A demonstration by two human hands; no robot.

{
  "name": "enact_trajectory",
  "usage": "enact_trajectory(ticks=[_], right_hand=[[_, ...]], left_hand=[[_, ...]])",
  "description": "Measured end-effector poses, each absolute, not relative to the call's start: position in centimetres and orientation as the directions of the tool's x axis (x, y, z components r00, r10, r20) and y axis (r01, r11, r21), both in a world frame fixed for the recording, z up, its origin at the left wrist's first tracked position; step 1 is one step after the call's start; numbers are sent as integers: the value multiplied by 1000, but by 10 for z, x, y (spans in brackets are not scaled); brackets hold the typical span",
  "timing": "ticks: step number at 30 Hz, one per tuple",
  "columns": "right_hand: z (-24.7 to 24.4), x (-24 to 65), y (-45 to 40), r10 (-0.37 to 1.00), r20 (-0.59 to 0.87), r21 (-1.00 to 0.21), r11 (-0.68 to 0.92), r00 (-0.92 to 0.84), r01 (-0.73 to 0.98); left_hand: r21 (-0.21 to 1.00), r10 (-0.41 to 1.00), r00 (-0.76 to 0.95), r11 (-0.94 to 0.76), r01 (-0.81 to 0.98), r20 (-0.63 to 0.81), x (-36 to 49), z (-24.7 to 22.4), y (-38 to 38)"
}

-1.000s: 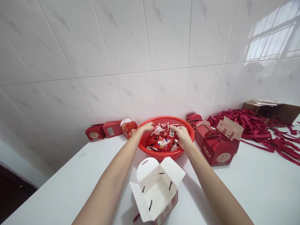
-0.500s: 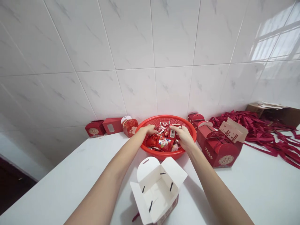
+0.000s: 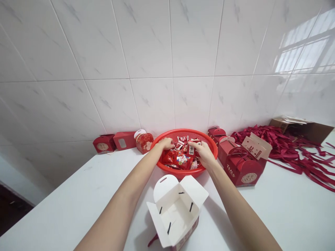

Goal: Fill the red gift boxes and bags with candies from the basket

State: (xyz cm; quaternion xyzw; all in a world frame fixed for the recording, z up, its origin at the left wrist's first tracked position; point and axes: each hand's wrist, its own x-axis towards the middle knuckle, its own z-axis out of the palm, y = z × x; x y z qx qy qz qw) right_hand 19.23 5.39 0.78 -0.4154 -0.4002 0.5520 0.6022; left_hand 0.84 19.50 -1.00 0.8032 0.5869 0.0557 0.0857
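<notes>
A round red plastic basket (image 3: 180, 173) holds red-wrapped sweets (image 3: 183, 160). My left hand (image 3: 166, 143) reaches over its left side, fingers bent together at the sweets; what they grip is too small to make out. Over the right side, my right hand (image 3: 202, 150) has thumb and fingers closed at a small red and white packet (image 3: 191, 150). Nearer me stands an open box (image 3: 176, 214), white inside, its flaps spread and dark slots in its walls. No sweets show inside it.
Closed red boxes (image 3: 104, 144) stand along the tiled wall at the left. Right of the basket are more red boxes (image 3: 239, 164), a heap of dark red ribbons (image 3: 282, 146) and a brown carton (image 3: 318, 132). The white table (image 3: 91, 181) ends at the left.
Both hands remain in the basket with small finger shifts. The view has turned slightly, so the boxes and ribbons at the right appear a little further left.
</notes>
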Motion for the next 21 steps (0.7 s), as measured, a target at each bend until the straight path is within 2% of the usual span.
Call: enact_trajectory(ticks=[5,10,16,21], right_hand=[[8,192,53,998,48,-942,55,30,-330],[10,192,52,999,47,-935,52,22,-351],[10,192,54,998,55,-926,62,27,-373],[6,195,59,997,57,-919,72,49,-388]], left_hand=[[266,955,297,-286,921,-3,10,-11,194],[431,948,307,-311,847,80,8,-9,193],[683,899,378,-420,598,223,6,1,181],[789,870,391,-457,411,300,8,7,175]])
